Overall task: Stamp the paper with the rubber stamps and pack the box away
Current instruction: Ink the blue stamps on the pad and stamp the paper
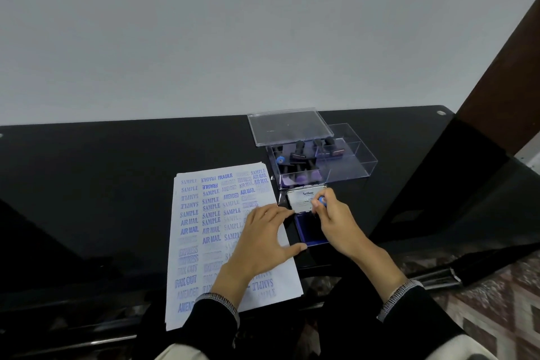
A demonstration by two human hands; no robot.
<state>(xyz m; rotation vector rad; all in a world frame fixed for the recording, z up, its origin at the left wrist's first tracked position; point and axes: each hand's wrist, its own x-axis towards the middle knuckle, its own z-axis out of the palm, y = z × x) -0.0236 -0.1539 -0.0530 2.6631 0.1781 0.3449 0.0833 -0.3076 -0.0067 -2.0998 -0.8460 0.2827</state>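
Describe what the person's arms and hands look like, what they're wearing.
Both hands are bare: no gloves, rings or watch visible on the left hand or the right hand. Each arm wears a long black sleeve ending in a ribbed cuff flecked grey and white at the wrist.

Plain pale grey wall (263, 32) fills the upper view, evenly lit, unmarked. Against it stands a glossy black table (102, 172), metal fittings at its far corners. Dark brown wooden panel (502, 67) leans in at right. Floor (496, 310) lower right: patterned tiles, diamond motifs in brown and cream.
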